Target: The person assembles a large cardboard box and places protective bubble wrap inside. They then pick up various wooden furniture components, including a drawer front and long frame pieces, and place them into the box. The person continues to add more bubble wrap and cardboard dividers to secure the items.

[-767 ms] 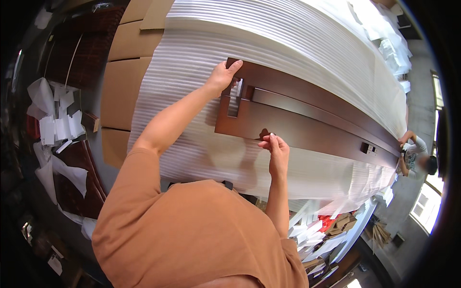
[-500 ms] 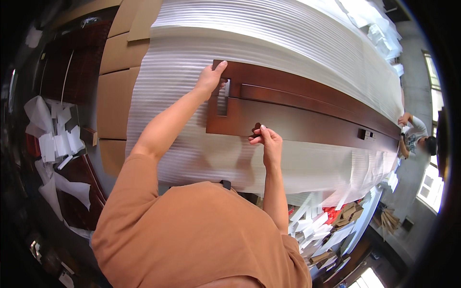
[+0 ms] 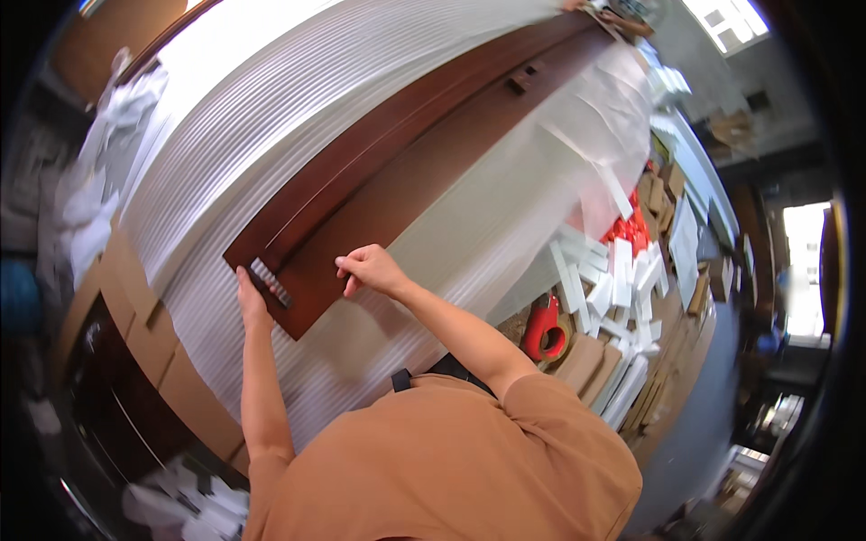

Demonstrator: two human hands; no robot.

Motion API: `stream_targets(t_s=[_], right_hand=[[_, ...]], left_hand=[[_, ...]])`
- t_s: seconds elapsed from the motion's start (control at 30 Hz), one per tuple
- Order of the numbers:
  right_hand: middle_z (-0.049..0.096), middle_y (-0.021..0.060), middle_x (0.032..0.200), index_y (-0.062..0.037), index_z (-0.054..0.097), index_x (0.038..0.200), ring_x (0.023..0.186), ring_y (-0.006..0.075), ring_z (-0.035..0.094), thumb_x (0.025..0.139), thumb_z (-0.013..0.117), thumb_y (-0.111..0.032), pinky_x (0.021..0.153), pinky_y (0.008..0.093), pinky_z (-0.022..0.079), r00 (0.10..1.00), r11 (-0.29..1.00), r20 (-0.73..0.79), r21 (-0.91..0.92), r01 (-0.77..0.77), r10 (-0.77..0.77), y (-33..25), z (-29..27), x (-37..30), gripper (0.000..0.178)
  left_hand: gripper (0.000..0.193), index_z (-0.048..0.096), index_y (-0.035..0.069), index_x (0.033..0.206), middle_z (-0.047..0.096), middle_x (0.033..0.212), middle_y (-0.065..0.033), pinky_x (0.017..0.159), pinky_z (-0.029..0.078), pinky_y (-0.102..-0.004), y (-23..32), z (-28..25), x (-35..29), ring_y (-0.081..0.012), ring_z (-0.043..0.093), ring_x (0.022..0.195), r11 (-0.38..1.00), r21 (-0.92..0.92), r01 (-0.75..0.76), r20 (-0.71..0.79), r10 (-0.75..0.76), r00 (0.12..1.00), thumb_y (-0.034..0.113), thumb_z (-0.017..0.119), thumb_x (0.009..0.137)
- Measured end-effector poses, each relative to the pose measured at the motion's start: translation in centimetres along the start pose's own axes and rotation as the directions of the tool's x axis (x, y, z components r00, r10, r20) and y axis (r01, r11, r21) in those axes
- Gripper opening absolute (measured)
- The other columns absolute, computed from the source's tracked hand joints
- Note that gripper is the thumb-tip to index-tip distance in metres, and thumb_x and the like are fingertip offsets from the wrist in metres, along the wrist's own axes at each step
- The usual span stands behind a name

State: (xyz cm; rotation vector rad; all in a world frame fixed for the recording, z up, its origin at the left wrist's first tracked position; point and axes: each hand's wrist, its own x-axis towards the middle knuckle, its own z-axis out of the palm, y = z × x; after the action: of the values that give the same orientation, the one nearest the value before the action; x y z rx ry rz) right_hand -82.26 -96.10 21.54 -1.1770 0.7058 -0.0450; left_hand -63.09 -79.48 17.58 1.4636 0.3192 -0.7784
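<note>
The near end of a long, dark reddish-brown panel with a smooth finish (image 3: 424, 149) is gripped by the left hand (image 3: 253, 302), whose fingers are closed on its short edge. Just beside them, a narrow rectangular slot (image 3: 271, 281) is cut through the panel. The fingers of the right hand (image 3: 372, 270) are curled inward at the panel's long near edge; whether anything small is pinched there, or the panel touched, cannot be told (the hand is slightly blurred).

With the clock centred on the right hand, the panel is stretched from 8 o'clock to between 1 and 2, where its far end is met by a co-worker's hands (image 3: 618, 20), only partly shown. A small, dark rectangular fitting (image 3: 520, 83) is seen on it at 1 o'clock. Beneath, a ribbed, whitish foam sheet (image 3: 216, 149) is spread, reaching out toward 10 o'clock and edged by flat brown cardboard (image 3: 185, 388) at 8.

Between 3 and 4 o'clock, a red tape dispenser with a rounded body (image 3: 545, 332) is found near heaped white foam blocks (image 3: 622, 270). Beyond these, crumpled red plastic (image 3: 636, 225) is seen toward 3.
</note>
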Motion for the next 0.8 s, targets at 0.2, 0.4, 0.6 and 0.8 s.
stream_targets(t_s=[0.2, 0.4, 0.6, 0.8], right_hand=[[0.064, 0.0086, 0.067, 0.0003, 0.061, 0.084, 0.062, 0.0132, 0.063, 0.087, 0.054, -0.021, 0.063, 0.0252, 0.049, 0.964, 0.980, -0.190, 0.033, 0.194, -0.184, 1.3, -0.4, -2.2, 0.023], [0.060, 0.0137, 0.090, 0.0013, 0.052, 0.105, 0.083, 0.0214, 0.058, 0.081, 0.059, -0.018, 0.074, 0.0307, 0.047, 0.186, 0.925, -0.906, -0.372, 0.076, -0.380, 10.8, -5.2, -15.5, 0.032], [0.059, 0.0134, 0.086, 0.0046, 0.053, 0.101, 0.079, 0.0247, 0.057, 0.078, 0.065, -0.036, 0.073, 0.0355, 0.045, 0.149, 0.977, -0.966, 0.207, -0.050, 0.213, 25.8, -6.4, -19.7, 0.048], [0.061, 0.0063, 0.076, 0.0021, 0.058, 0.089, 0.062, 0.0132, 0.058, 0.087, 0.056, -0.018, 0.058, 0.0247, 0.049, 0.642, 0.874, -0.703, 0.475, 0.103, 0.307, 22.9, -3.4, -18.6, 0.021]], left_hand=[[0.043, 0.045, 0.003, 0.101, 0.050, 0.083, -0.0093, 0.064, 0.047, -0.0325, 0.2, 0.1, -1.6, -0.0183, 0.052, 0.070, 0.991, 0.075, -0.111, 0.039, 0.108, 0.993, 0.045, 0.044, 0.091], [0.023, 0.043, 0.002, 0.104, 0.045, 0.092, -0.0080, 0.071, 0.040, -0.0315, -4.7, -5.7, -8.8, -0.0184, 0.045, 0.080, 0.489, 0.512, -0.706, 0.274, 0.686, 0.674, 0.011, 0.053, 0.086], [0.048, 0.048, 0.005, 0.105, 0.050, 0.101, -0.0142, 0.076, 0.041, -0.0369, -14.1, -14.5, -19.3, -0.0326, 0.050, 0.092, -0.002, 0.319, -0.948, 0.910, 0.281, 0.306, 0.012, 0.072, 0.065], [0.053, 0.051, 0.009, 0.105, 0.043, 0.113, -0.0134, 0.087, 0.035, -0.0433, -17.2, -15.5, -19.9, -0.0319, 0.043, 0.105, -0.159, 0.516, -0.842, 0.854, 0.175, 0.491, 0.014, 0.077, 0.059]])
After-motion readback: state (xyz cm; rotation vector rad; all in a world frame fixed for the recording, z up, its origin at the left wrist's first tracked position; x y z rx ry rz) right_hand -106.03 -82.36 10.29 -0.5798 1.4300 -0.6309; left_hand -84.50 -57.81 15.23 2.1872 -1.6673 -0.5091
